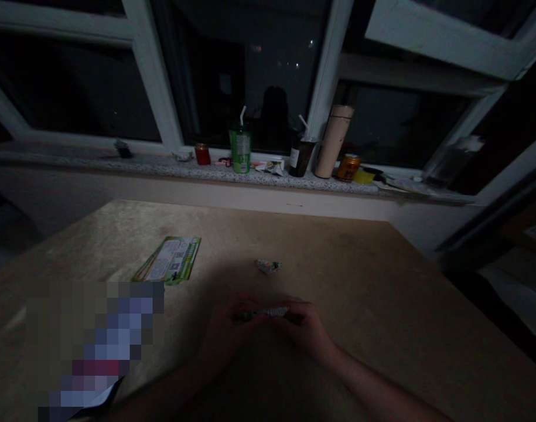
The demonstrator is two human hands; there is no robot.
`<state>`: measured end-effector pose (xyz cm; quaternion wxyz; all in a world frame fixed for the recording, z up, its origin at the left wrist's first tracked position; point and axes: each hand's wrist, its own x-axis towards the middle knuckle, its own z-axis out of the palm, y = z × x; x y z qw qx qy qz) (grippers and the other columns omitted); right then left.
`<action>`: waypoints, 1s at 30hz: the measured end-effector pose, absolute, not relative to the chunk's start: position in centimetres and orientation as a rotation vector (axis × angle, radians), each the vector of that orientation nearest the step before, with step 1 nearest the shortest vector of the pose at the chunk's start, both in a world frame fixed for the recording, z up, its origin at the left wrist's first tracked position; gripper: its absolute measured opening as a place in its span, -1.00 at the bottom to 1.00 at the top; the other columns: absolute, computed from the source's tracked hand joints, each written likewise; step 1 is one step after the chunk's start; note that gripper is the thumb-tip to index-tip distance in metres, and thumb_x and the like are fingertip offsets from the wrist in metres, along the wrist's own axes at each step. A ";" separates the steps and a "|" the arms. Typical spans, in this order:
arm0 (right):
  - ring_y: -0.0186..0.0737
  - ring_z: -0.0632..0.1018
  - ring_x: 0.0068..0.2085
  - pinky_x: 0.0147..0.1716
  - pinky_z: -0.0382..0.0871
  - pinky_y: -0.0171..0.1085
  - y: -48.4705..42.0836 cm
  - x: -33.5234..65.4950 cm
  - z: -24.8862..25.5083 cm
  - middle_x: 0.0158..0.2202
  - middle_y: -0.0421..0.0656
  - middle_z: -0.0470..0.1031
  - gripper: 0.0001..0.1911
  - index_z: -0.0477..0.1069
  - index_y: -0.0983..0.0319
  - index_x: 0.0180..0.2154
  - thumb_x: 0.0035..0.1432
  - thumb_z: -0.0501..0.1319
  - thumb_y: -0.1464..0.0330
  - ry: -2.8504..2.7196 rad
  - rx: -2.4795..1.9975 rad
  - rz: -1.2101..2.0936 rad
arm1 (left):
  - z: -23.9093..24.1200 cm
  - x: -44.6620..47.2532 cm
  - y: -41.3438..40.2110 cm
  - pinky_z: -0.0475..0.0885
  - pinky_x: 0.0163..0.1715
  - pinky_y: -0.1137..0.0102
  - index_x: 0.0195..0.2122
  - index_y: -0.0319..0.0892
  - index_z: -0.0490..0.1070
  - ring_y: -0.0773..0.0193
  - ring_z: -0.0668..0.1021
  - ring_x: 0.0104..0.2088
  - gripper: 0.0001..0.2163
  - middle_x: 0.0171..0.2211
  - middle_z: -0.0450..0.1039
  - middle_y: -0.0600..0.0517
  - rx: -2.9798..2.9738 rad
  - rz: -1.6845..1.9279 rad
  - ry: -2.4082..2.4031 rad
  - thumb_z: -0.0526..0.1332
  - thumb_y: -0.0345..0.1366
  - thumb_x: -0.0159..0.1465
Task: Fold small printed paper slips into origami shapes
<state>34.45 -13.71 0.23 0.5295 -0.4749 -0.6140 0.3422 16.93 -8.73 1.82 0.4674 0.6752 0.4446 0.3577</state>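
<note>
Both my hands meet low over the middle of the table, gripping a narrow folded strip of printed paper (274, 312). My left hand (235, 319) pinches its left end, and my right hand (309, 325) pinches the right end between thumb and fingers. Dim light hides most of the paper's shape and some of the fingers. Just beyond lies a small folded piece of printed paper (268, 266), touched by neither hand. Farther left, a stack of green and white printed leaflets (173, 259) is slightly fanned out.
The brown table (347, 264) ends before a granite windowsill (268, 177). On the sill stand a green cup with a straw (240, 149), a dark cup (300, 158), a tall pinkish bottle (334, 140), an orange can (349, 167) and a red jar (202, 155). A pixelated patch covers the lower left.
</note>
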 end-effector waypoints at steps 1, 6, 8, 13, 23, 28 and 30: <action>-0.24 0.52 -0.35 -0.41 0.35 -0.33 -13.7 34.5 0.2 -0.38 -0.11 0.54 -0.84 0.56 0.23 -0.37 0.10 0.29 0.27 -1.452 -1.121 0.816 | 1.8 17.0 -8.7 0.48 -0.28 0.33 -0.28 -0.11 0.47 0.12 0.59 -0.31 -0.75 -0.36 0.55 0.06 1.659 0.873 1.086 0.34 -0.19 0.00; -0.22 0.55 -0.30 -0.35 0.40 -0.32 -13.5 34.6 0.0 -0.35 -0.10 0.56 -0.86 0.57 0.22 -0.38 0.09 0.30 0.29 -1.412 -1.070 0.825 | 1.4 17.1 -8.7 0.48 -0.25 0.32 -0.25 -0.12 0.45 0.11 0.58 -0.27 -0.72 -0.30 0.55 0.04 1.675 0.833 1.036 0.35 -0.23 0.00; -0.21 0.55 -0.30 -0.36 0.41 -0.31 -13.5 34.5 0.1 -0.34 -0.10 0.57 -0.86 0.57 0.21 -0.38 0.08 0.31 0.28 -1.397 -1.074 0.842 | 1.3 17.1 -8.7 0.48 -0.25 0.32 -0.24 -0.12 0.44 0.11 0.58 -0.27 -0.73 -0.29 0.54 0.03 1.675 0.825 1.027 0.34 -0.22 0.02; -0.21 0.55 -0.29 -0.34 0.41 -0.30 -13.5 34.6 0.0 -0.32 -0.11 0.56 -0.85 0.58 0.18 -0.36 0.07 0.32 0.25 -1.366 -1.052 0.862 | 1.5 17.3 -8.6 0.46 -0.28 0.34 -0.23 -0.15 0.43 0.11 0.58 -0.28 -0.72 -0.31 0.54 0.02 1.664 0.812 1.027 0.32 -0.18 0.03; -0.32 0.37 -0.47 -0.52 0.23 -0.36 -13.5 35.0 -0.2 -0.53 -0.21 0.34 -0.63 0.48 0.26 -0.57 0.00 0.32 0.09 -1.312 -1.169 0.922 | 1.8 16.9 -8.2 0.36 -0.43 0.45 -0.42 -0.16 0.55 0.17 0.57 -0.42 -0.77 -0.50 0.56 0.07 1.754 0.530 0.897 0.21 -0.12 0.18; -0.34 0.38 -0.45 -0.48 0.25 -0.38 -13.7 34.6 -0.2 -0.49 -0.22 0.34 -0.62 0.45 0.28 -0.53 0.02 0.29 0.08 -1.251 -1.157 1.061 | 2.2 16.9 -8.3 0.30 -0.46 0.49 -0.49 -0.17 0.54 0.21 0.54 -0.47 -0.70 -0.55 0.53 0.10 1.782 0.499 0.893 0.17 -0.08 0.21; -0.35 0.36 -0.46 -0.48 0.23 -0.39 -13.8 34.4 -0.3 -0.50 -0.23 0.32 -0.62 0.43 0.28 -0.51 0.02 0.29 0.07 -1.227 -1.163 1.091 | 2.2 16.9 -8.3 0.28 -0.50 0.49 -0.51 -0.17 0.54 0.22 0.53 -0.51 -0.67 -0.58 0.52 0.10 1.788 0.480 0.882 0.14 -0.07 0.24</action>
